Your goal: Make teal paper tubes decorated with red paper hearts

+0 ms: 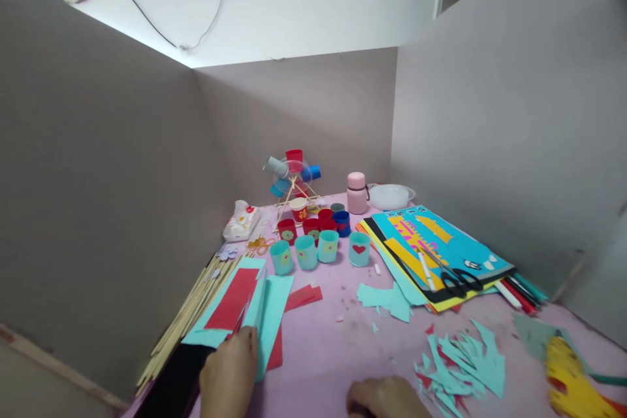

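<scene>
My left hand (229, 366) is closed at the near end of a teal paper strip (255, 307), which tilts up from the pile. Something slim and red shows by its fingertips, too small to name. Under and around it lie teal paper sheets (279, 294) and a red paper piece (232, 300). At the bottom edge, my right hand (386, 398) is low over the table with fingers curled; its lower part is cut off and nothing shows in it. To its right is a heap of teal and red paper scraps (465, 359).
Teal paper cups (306, 253) and red cups (287, 232) stand mid-table before a stick-built wheel model (294, 176). A pink flask (357, 194) is behind. Black scissors (458, 279) lie on coloured sheets (441, 235). Wooden sticks (191, 307) line the left; a yellow glue gun (571, 375) lies right.
</scene>
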